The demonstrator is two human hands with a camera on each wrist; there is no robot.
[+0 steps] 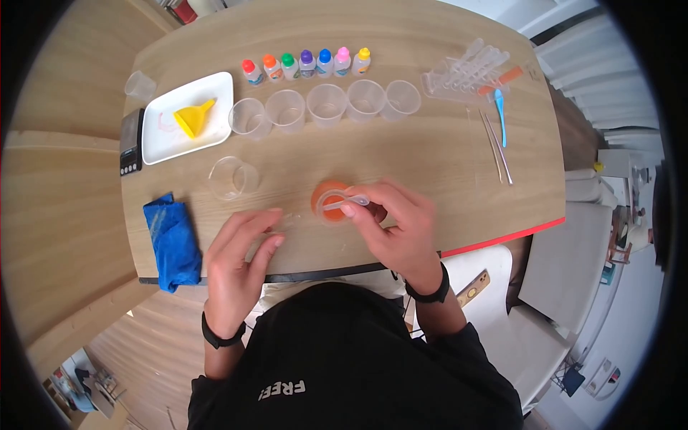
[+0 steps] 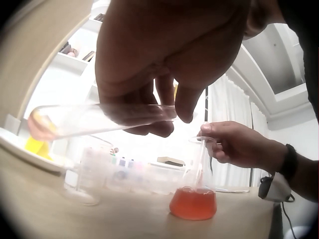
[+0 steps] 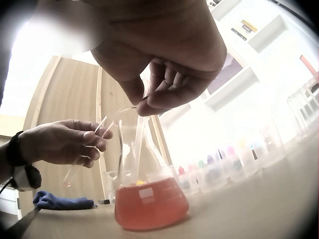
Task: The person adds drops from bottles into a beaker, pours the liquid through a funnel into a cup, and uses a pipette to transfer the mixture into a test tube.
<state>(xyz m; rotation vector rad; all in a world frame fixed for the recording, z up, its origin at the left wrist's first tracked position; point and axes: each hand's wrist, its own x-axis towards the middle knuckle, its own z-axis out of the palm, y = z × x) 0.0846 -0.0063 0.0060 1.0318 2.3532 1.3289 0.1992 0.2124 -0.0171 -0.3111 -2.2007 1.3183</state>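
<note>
A conical flask [image 2: 193, 201] with orange-red liquid stands on the table in front of the person. My right hand [image 1: 401, 222] is over its mouth and pinches the top of a clear plastic dropper [image 1: 358, 200], whose stem reaches down inside the flask in the right wrist view. My left hand [image 1: 236, 251], left of the flask, holds a clear test tube [image 2: 99, 122] near its mouth. The tube lies almost level in the left wrist view, with a little pinkish-orange liquid at its rounded end. In the head view the left hand mostly hides this tube.
Left of the flask stands a clear beaker [image 1: 233, 178]. A white tray [image 1: 154, 143] with a yellow funnel [image 1: 193, 118], a scale [image 1: 131, 143] and a blue cloth [image 1: 172, 244] lie farther left. Behind are clear cups [image 1: 327, 105], colour-capped bottles [image 1: 307, 64] and a tube rack [image 1: 469, 75].
</note>
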